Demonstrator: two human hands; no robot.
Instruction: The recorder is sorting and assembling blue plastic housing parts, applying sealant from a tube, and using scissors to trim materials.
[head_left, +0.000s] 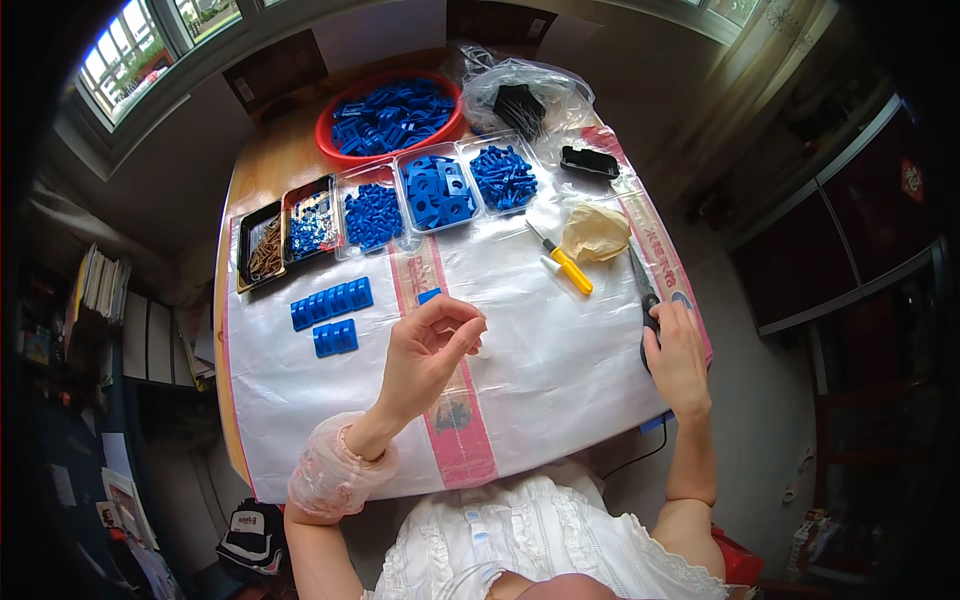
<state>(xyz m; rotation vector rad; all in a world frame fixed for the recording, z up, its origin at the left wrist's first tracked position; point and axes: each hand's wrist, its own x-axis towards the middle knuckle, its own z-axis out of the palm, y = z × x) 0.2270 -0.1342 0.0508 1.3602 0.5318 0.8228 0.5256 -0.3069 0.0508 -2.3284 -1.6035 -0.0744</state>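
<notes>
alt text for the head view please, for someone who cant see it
A person's right hand is at black-handled scissors on a white sheet, while the left hand is raised with thumb and index finger curled toward each other. Beyond are trays of small parts, a red basin of blue pieces and a yellow-handled tool.

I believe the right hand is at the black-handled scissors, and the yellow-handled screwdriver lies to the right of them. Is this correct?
Not quite: the head view shows the yellow-handled screwdriver to the left of the black-handled scissors. The right hand is indeed at the scissors.
</notes>
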